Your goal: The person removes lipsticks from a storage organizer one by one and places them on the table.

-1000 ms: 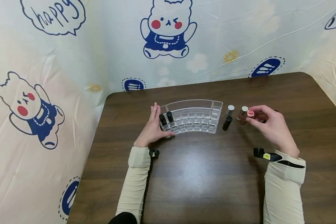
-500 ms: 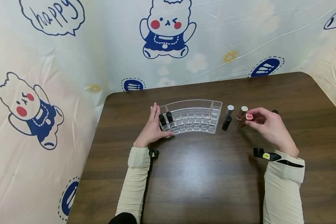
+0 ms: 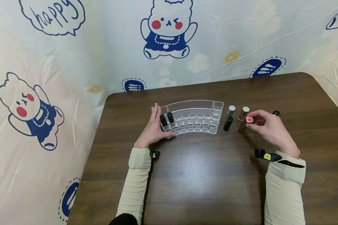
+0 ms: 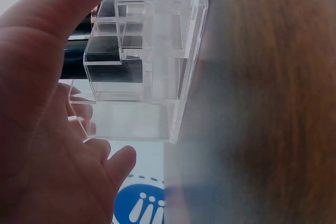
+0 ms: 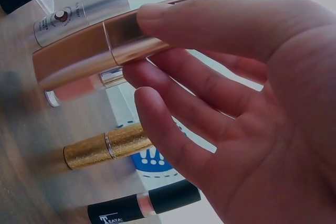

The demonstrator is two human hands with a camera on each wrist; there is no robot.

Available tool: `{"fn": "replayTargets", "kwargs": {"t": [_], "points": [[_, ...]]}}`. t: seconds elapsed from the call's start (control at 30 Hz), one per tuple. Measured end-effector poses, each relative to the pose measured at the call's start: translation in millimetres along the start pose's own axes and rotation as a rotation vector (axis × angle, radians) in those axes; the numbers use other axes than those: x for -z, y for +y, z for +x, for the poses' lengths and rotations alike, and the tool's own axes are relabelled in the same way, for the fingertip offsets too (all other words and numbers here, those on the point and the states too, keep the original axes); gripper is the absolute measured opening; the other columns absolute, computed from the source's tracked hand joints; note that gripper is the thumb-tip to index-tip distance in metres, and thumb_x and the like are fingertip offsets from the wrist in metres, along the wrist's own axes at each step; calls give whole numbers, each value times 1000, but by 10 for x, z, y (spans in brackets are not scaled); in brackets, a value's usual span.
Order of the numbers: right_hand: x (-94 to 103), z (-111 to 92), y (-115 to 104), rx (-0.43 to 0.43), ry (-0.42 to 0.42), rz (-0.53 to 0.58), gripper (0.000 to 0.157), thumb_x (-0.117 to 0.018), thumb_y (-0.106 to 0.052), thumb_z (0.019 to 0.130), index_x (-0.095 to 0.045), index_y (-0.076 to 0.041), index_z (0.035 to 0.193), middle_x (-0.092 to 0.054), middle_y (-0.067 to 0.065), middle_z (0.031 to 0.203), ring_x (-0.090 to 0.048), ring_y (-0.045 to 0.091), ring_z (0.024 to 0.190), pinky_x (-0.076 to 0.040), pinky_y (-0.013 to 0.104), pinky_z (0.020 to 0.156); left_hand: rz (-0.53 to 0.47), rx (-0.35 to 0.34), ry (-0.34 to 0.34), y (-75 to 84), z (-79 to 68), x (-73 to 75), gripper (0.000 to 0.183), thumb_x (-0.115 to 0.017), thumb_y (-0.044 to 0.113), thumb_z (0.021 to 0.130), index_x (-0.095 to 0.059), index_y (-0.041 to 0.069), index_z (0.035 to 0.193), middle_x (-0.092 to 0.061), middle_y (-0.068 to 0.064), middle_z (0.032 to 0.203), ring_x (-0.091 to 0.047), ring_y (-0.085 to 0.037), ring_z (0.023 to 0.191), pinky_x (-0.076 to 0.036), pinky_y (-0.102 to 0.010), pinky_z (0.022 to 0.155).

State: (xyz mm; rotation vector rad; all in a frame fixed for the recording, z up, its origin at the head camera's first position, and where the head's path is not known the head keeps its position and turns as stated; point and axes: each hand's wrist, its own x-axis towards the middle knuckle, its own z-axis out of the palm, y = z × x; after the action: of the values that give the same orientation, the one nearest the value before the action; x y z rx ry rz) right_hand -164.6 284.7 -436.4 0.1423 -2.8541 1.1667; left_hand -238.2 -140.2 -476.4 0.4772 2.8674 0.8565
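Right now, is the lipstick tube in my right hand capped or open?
Capped: in the right wrist view, both sections of the rose-gold lipstick tube meet at a thin seam, with no gap showing.

Possibly home; cartoon drapes (image 3: 112,53), brown table (image 3: 197,178)

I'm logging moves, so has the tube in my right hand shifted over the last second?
Yes. In the head view, the rose-gold tube has come slightly toward you, judged against the silver tube.

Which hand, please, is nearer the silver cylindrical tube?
Right: the right hand, right of the silver tube, pinches a rose-gold metallic tube; the left hand, farther left, holds the clear curved plastic rack.
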Motion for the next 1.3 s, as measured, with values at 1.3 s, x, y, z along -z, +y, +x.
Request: {"fn": "replayTargets", "kwargs": {"t": [1.3], "points": [[-71, 44, 81, 34, -52, -20, 26, -73, -17, 86, -65, -7, 108, -68, 14, 103, -62, 11, 82, -48, 14, 65, -7, 14, -3, 5, -7, -4, 131, -83, 53, 67, 3, 9, 156, 28, 16, 157, 17, -16, 149, -28, -44, 117]]}}
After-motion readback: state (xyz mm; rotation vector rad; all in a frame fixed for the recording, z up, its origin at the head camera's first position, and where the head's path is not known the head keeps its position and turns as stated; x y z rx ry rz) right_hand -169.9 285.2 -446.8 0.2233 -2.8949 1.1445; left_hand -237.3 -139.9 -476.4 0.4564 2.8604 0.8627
